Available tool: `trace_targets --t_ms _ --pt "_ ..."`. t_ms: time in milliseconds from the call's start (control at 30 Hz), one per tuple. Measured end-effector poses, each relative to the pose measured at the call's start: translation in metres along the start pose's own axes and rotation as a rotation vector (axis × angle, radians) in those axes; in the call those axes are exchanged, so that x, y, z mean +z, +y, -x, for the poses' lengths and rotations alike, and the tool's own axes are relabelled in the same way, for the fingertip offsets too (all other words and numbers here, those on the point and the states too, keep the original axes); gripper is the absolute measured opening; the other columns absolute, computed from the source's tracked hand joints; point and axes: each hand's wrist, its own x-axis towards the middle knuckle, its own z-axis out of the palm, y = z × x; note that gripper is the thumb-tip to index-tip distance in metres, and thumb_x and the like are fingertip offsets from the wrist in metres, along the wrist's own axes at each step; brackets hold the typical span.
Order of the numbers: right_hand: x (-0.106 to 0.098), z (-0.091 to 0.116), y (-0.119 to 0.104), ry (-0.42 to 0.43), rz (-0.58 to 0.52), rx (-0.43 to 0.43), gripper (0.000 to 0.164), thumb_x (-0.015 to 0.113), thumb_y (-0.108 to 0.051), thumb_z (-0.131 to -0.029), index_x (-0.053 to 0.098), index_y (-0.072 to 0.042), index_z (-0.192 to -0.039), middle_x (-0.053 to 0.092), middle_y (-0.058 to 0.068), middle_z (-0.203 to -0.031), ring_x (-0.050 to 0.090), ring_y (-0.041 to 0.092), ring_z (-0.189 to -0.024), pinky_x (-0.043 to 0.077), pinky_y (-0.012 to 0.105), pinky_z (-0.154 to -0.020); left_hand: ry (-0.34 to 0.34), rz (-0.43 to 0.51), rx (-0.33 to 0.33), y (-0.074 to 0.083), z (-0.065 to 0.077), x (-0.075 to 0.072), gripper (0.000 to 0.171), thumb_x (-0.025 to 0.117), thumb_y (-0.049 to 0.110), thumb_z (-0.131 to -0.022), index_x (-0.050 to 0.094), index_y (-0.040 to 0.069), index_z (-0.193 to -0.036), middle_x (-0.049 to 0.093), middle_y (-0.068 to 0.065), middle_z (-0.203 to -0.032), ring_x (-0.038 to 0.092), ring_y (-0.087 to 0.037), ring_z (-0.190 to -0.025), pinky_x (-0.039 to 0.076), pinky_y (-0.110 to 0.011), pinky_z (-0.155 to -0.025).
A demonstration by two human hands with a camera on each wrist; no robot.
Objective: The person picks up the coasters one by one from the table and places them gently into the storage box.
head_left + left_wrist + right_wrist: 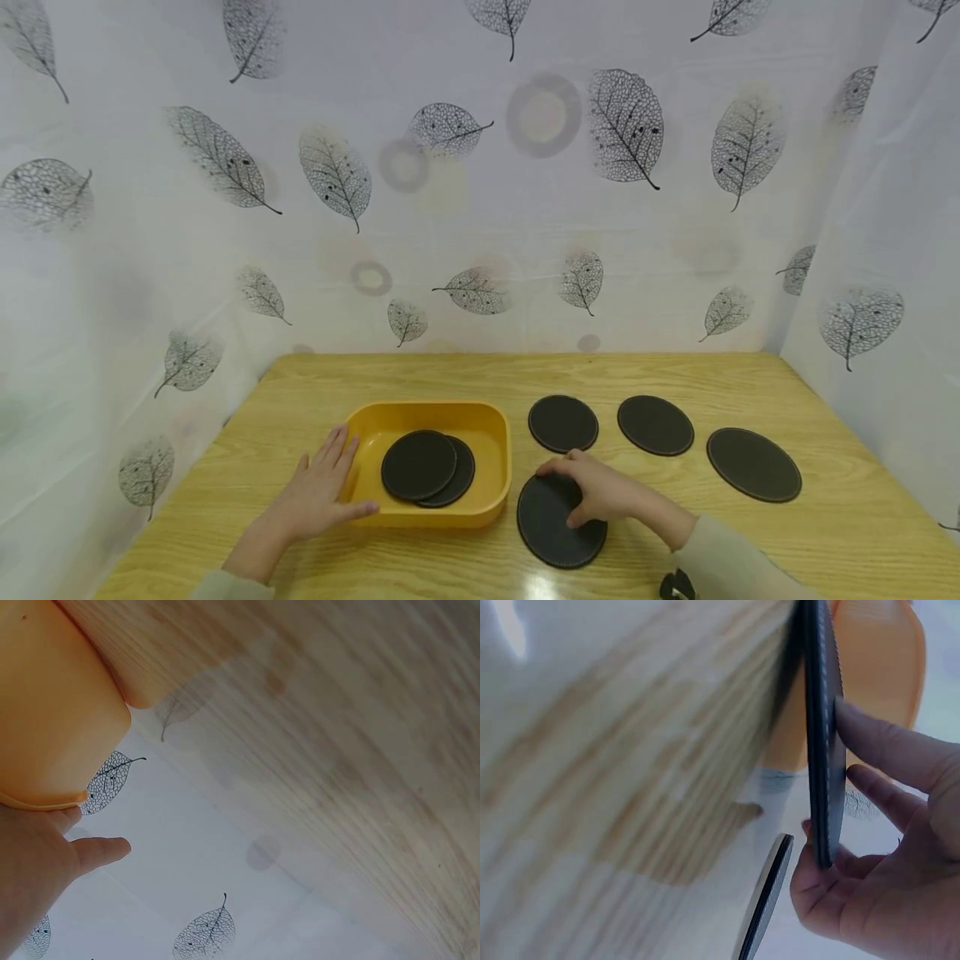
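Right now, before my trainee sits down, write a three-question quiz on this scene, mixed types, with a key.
1. How many black discs show inside the yellow tray?
2. True or false: the left hand touches the tray.
3. In the head view, where is the gripped disc that the right hand holds?
A) Inside the tray
B) To the right of the tray
C) To the left of the tray

Key: 1. Two, one partly covering the other. 2. True. 3. B.
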Motion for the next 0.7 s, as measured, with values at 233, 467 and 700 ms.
trace_targets --t_ms 233,467,700 --pt "-0.011 0.003 0.007 0.008 -0.070 -0.037 0.045 0.071 0.001 -0.067 0.061 -0.016 -0.107 0.052 0.007 -0.114 0.047 0.031 -0.106 0.040 0.044 -0.085 0.020 -0.003 0.012 0.001 0.000 0.000 0.095 0.056 0.059 -0.074 0.026 -0.009 -0.134 0.013 -0.028 -0.141 0.014 -0.041 -0.127 0.018 -0.067 -0.088" --pt "-0.020 0.004 0.012 0.017 -0.219 -0.033 0.042 0.060 0.012 -0.070 0.062 -0.008 -0.107 0.057 0.008 -0.111 0.049 0.032 -0.105 0.041 0.047 -0.084 0.001 0.000 0.002 0.000 0.001 0.001 0.095 0.056 0.059 -0.075 0.025 -0.008 -0.135 0.011 -0.027 -0.142 0.013 -0.040 -0.128 0.017 -0.067 -0.089" --pt "-0.026 0.007 0.014 0.016 -0.447 -0.013 0.036 0.057 0.012 -0.075 0.057 0.004 -0.110 0.052 0.018 -0.113 0.046 0.038 -0.105 0.044 0.043 -0.081 -0.005 0.009 -0.003 0.000 0.001 0.001 0.095 0.056 0.059 -0.075 0.024 -0.008 -0.135 0.010 -0.027 -0.142 0.012 -0.040 -0.128 0.017 -0.067 -0.089"
